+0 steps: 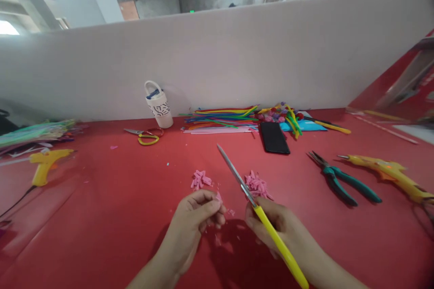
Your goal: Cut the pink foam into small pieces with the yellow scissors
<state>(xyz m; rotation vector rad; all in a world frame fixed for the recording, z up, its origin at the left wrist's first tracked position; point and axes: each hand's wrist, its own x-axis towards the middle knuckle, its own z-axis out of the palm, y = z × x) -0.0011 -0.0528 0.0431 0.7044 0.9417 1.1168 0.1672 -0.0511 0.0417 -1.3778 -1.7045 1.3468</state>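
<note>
My left hand (198,216) is closed in a pinch on a small pink piece (219,197), which sticks up past the thumb and forefinger. Yellow-handled scissors (267,228) lie in my right hand (283,226), their blades pointing up and away to the left; the fingers are partly hidden behind the handle. The blades look closed and stand apart from the pink piece. Just beyond my left hand is a little heap of cut pink strips (201,179). A second heap of pink strips (257,184) sits behind the scissor blades, by my right hand.
Pliers (334,176) and a yellow glue gun (386,171) lie at right; another glue gun (45,162) is at left. Toward the white partition (217,63) are spare scissors (147,136), a white cup (161,108), coloured pipe cleaners (220,119) and a black phone (274,137).
</note>
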